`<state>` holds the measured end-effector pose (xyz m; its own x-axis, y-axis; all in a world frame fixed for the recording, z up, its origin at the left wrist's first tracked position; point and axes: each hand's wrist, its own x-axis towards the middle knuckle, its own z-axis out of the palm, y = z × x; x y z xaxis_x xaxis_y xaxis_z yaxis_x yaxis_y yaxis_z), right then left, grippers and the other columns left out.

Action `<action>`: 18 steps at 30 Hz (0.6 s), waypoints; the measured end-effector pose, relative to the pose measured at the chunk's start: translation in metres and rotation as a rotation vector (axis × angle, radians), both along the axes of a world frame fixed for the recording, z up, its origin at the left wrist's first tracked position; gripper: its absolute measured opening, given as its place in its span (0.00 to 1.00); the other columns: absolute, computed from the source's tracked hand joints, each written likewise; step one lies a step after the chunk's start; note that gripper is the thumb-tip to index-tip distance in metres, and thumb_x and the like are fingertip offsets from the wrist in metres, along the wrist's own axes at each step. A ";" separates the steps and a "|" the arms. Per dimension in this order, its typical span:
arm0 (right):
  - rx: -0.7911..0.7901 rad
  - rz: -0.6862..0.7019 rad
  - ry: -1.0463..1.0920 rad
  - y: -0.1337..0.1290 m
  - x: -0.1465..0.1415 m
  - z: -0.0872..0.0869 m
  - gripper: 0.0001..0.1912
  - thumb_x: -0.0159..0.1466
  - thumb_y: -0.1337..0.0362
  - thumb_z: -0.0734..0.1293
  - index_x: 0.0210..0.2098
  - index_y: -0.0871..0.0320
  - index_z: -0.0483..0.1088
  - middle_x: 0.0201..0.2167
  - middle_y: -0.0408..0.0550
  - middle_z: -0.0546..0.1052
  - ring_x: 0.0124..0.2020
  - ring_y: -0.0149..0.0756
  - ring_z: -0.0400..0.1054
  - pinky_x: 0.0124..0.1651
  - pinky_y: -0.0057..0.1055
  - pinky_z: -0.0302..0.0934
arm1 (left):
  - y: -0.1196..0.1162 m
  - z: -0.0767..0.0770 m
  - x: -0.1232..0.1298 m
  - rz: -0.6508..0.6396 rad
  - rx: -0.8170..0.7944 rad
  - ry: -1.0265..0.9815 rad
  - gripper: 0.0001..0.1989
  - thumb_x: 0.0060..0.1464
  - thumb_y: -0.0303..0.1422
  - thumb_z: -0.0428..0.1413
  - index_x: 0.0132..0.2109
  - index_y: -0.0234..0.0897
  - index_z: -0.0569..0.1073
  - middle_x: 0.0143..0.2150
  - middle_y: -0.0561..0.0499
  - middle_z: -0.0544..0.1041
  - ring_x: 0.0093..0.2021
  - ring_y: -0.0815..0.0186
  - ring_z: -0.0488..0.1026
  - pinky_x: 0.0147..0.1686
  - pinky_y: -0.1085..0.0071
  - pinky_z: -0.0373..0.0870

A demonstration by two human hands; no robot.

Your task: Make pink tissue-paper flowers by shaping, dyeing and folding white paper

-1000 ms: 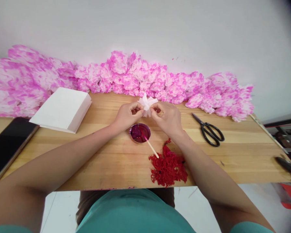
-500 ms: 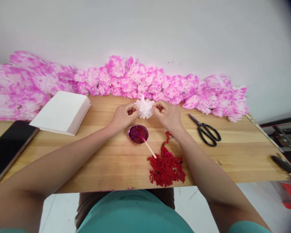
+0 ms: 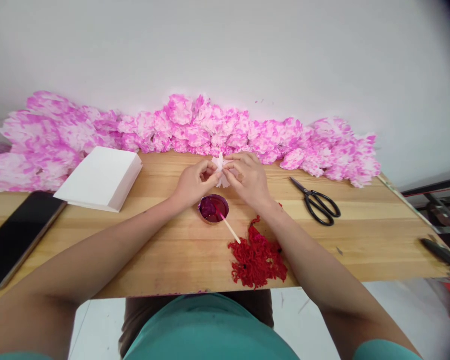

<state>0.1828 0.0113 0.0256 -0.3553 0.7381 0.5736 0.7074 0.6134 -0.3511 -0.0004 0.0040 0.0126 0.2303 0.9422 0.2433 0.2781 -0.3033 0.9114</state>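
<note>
Between my fingertips is a small white tissue-paper flower, partly covered by both hands. My left hand pinches its left side. On the other side, my right hand grips the paper between thumb and fingers, its other fingers bent over the top. Just below my hands sits a small bowl of dark magenta dye, with a thin pale stick leaning out of it. A tangled bundle of red yarn lies near the table's front edge, beside my right forearm.
Pink-and-white paper flowers line the wall along the back. At left are a thick stack of white paper and a black phone. Black-handled scissors lie right of my hands; another dark-handled tool lies at the far right edge.
My hands have drawn closer together around the white flower, the right one moving left over it. Less of the flower shows now. The camera view has shifted slightly.
</note>
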 end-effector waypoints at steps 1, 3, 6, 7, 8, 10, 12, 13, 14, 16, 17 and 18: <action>0.007 0.004 0.002 -0.001 -0.002 0.000 0.06 0.64 0.66 0.64 0.35 0.53 0.75 0.46 0.47 0.78 0.50 0.42 0.68 0.55 0.43 0.60 | 0.000 0.000 0.001 0.000 0.010 0.017 0.09 0.55 0.38 0.56 0.36 0.37 0.72 0.32 0.51 0.78 0.32 0.67 0.74 0.35 0.72 0.69; 0.023 0.007 0.022 -0.003 -0.004 0.001 0.06 0.64 0.67 0.65 0.35 0.54 0.74 0.45 0.47 0.78 0.49 0.41 0.68 0.54 0.42 0.61 | 0.000 -0.002 0.002 0.006 0.017 0.037 0.08 0.56 0.37 0.54 0.34 0.37 0.72 0.30 0.51 0.77 0.31 0.67 0.73 0.34 0.72 0.69; 0.005 -0.029 0.121 -0.001 -0.003 0.000 0.05 0.64 0.66 0.65 0.34 0.54 0.74 0.44 0.48 0.79 0.49 0.40 0.69 0.54 0.41 0.61 | 0.003 -0.004 0.002 0.039 -0.009 0.012 0.08 0.55 0.36 0.53 0.33 0.36 0.72 0.29 0.52 0.77 0.29 0.67 0.72 0.33 0.72 0.68; -0.022 -0.047 0.171 0.001 -0.001 -0.001 0.05 0.64 0.66 0.65 0.34 0.55 0.74 0.43 0.48 0.79 0.48 0.40 0.70 0.54 0.41 0.61 | 0.003 -0.004 0.001 0.045 -0.024 -0.005 0.08 0.54 0.36 0.53 0.32 0.36 0.72 0.28 0.52 0.76 0.29 0.67 0.72 0.33 0.72 0.68; -0.060 -0.061 0.225 0.003 0.001 -0.003 0.05 0.63 0.65 0.66 0.33 0.55 0.74 0.42 0.48 0.80 0.47 0.40 0.71 0.54 0.41 0.61 | 0.004 -0.004 0.000 0.045 -0.038 -0.021 0.08 0.53 0.36 0.53 0.32 0.36 0.71 0.28 0.52 0.76 0.29 0.67 0.73 0.34 0.71 0.69; -0.160 -0.074 0.330 0.008 0.004 -0.006 0.05 0.63 0.64 0.66 0.32 0.56 0.73 0.41 0.48 0.80 0.45 0.39 0.72 0.53 0.41 0.62 | 0.005 -0.004 -0.002 0.032 -0.058 -0.045 0.08 0.53 0.36 0.53 0.31 0.36 0.70 0.28 0.52 0.76 0.29 0.67 0.73 0.35 0.71 0.69; -0.236 -0.071 0.385 0.010 0.007 -0.007 0.06 0.63 0.62 0.65 0.32 0.56 0.73 0.41 0.48 0.80 0.44 0.38 0.72 0.50 0.40 0.64 | 0.005 -0.004 -0.003 0.016 -0.062 -0.047 0.09 0.53 0.38 0.53 0.31 0.36 0.70 0.28 0.52 0.76 0.30 0.66 0.73 0.36 0.70 0.69; -0.247 -0.066 0.386 0.010 0.007 -0.007 0.06 0.63 0.62 0.65 0.32 0.55 0.73 0.42 0.48 0.80 0.45 0.38 0.72 0.50 0.40 0.64 | 0.005 -0.003 -0.003 0.013 -0.058 -0.039 0.09 0.53 0.38 0.54 0.32 0.37 0.70 0.29 0.51 0.77 0.30 0.66 0.74 0.36 0.70 0.69; -0.240 -0.060 0.372 0.010 0.007 -0.007 0.06 0.63 0.61 0.65 0.32 0.55 0.73 0.42 0.48 0.80 0.45 0.39 0.72 0.51 0.41 0.64 | 0.005 -0.003 -0.004 0.015 -0.050 -0.028 0.10 0.54 0.39 0.54 0.32 0.37 0.70 0.29 0.51 0.77 0.30 0.66 0.74 0.35 0.70 0.69; -0.195 -0.034 0.325 0.007 0.005 -0.006 0.06 0.64 0.62 0.66 0.32 0.54 0.73 0.43 0.48 0.80 0.46 0.39 0.72 0.54 0.42 0.62 | 0.006 -0.002 -0.004 0.039 -0.025 -0.002 0.11 0.55 0.41 0.55 0.34 0.37 0.71 0.29 0.52 0.77 0.30 0.66 0.73 0.34 0.71 0.68; -0.170 -0.015 0.303 0.006 0.004 -0.005 0.06 0.64 0.62 0.66 0.32 0.54 0.73 0.43 0.48 0.80 0.47 0.39 0.72 0.54 0.43 0.62 | 0.007 -0.001 -0.003 0.055 -0.016 0.012 0.11 0.55 0.42 0.55 0.35 0.37 0.71 0.28 0.52 0.76 0.29 0.67 0.73 0.32 0.72 0.67; -0.146 0.005 0.283 0.004 0.003 -0.004 0.05 0.64 0.63 0.66 0.32 0.54 0.73 0.43 0.48 0.80 0.47 0.39 0.71 0.55 0.43 0.62 | 0.007 0.000 -0.003 0.068 -0.012 0.024 0.12 0.55 0.42 0.55 0.36 0.37 0.71 0.26 0.53 0.75 0.27 0.67 0.72 0.30 0.72 0.66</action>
